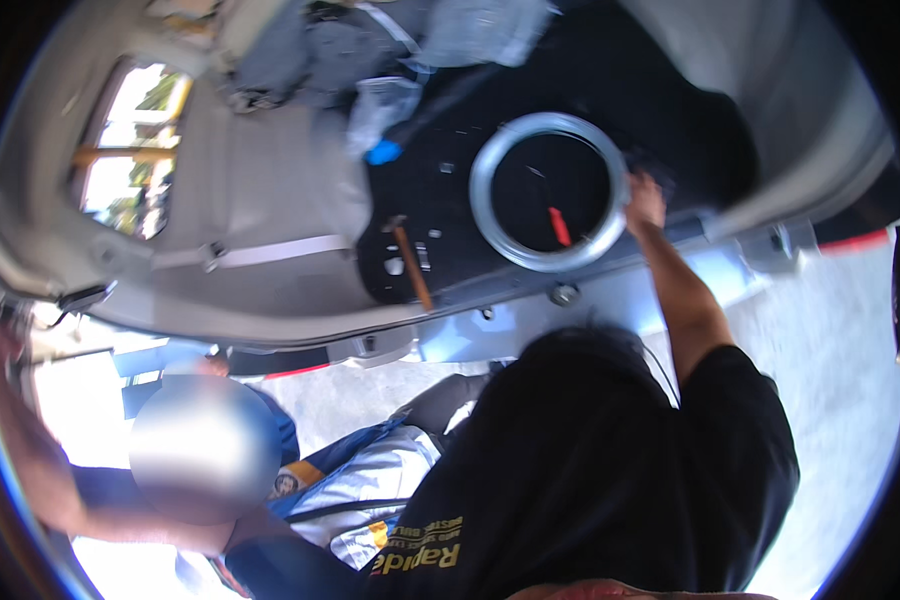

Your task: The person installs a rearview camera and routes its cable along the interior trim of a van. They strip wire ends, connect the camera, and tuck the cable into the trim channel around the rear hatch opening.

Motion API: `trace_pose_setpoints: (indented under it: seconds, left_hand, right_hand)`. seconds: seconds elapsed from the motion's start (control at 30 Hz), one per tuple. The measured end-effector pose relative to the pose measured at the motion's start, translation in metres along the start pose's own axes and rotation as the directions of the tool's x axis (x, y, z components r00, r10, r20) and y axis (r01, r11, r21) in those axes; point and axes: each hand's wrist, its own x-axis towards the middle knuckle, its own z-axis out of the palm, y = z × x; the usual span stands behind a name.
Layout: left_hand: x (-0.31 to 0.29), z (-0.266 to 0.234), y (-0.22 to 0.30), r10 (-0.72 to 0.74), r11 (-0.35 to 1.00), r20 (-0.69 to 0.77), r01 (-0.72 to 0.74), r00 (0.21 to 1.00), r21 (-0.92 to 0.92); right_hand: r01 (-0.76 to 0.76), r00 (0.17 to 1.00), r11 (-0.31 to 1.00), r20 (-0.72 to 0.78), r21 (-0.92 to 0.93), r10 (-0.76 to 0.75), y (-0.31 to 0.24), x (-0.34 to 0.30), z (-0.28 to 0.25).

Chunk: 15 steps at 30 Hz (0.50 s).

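Where the right hand (646, 203) is stretched out over the black mat (675, 90), the ring (488, 215) is met along its right outer edge. The ring, silvery and round, is laid flat just to the left of that hand, and well apart from the left hand (0, 345). Whether the ring is gripped or only touched by the right hand cannot be told, as the fingers are blurred. The left hand is reached by a raised arm at the far left rim; its outline is smeared there, so whether it is open or closed cannot be told either.

Within the ring, a red piece (560, 227) is seen to the left of the right hand, slightly nearer the body. Farther left of the same hand, a hammer (413, 265) is laid with its wooden handle pointed toward the body. Beyond the hammer, a blue piece (382, 152) is placed below a clear bag (385, 105). Between the two hands, on the body side, a co-worker (395, 460) is partly seen.
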Motion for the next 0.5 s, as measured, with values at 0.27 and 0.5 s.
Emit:
trace_pose_setpoints:
  seconds: [0.27, 0.5]
  left_hand:
    - [0.003, 0.003, 0.036, 0.107, 0.905, -0.010, -0.101, 0.994, -0.413]
    - [-0.010, 0.000, 0.027, 0.183, 0.901, -0.012, -0.173, 0.983, -0.398]
  right_hand:
    - [0.264, 0.893, 0.917, 0.435, -0.298, -0.116, 0.037, 0.071, 0.007]
    - [0.299, 0.911, 0.910, 0.369, -0.288, -0.183, 0.001, 0.081, -0.007]
